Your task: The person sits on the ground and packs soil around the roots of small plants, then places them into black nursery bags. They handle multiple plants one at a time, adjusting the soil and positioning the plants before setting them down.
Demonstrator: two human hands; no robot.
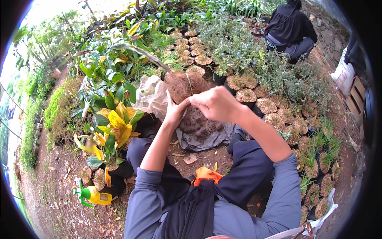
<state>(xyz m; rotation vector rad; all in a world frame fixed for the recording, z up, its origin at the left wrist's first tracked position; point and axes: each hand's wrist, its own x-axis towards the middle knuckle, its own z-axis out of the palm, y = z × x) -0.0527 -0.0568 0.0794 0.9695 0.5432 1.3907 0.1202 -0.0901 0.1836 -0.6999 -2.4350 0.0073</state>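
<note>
My left hand (175, 110) rests against the near side of a ball of brown coconut fibre (182, 85), thumb raised. A thin green string (189, 82) runs over the ball. My right hand (219, 103) is closed, its fingertips pinched by my left thumb; what they pinch is too small to tell. A bare woody stem (149, 56) sticks out of the ball to the upper left. Crumpled whitish plastic (150, 94) lies left of the ball. Below it, more loose fibre (200, 125) sits on a grey plastic sheet (198, 145) between my feet.
Broad-leaved plants (115, 125) stand left, and a yellow spray bottle with a green top (100, 195) lies on the soil. Potted plants (246, 95) fill the right side. A co-worker in dark clothes (288, 30) crouches at the upper right, near a wooden crate (355, 95). Orange material (206, 175) lies between my legs.
</note>
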